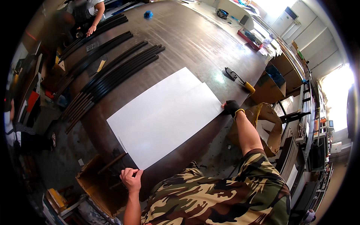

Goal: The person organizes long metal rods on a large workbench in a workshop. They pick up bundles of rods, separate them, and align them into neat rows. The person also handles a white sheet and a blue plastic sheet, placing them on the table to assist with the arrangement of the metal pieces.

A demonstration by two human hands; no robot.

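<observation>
Large white sheets (165, 120), apparently at least two stacked slightly out of line, lie flat on the dark table at its near edge. At their near left corner is my left hand (131, 180), bare, its fingers curled and the thumb against the corner. My right hand (231, 108) wears a black fingerless glove and pinches the right corner between thumb and fingers. Beyond it on the tabletop rests a tool with a yellow handle and black head (240, 80), touched by neither hand.
Bundles of long black strips (120, 69) cover the table's left side. Behind them another person's hand (91, 30) rests near more strips. A blue roll (148, 14) sits at the far edge. Cardboard boxes stand at lower left (99, 187) and right (268, 88).
</observation>
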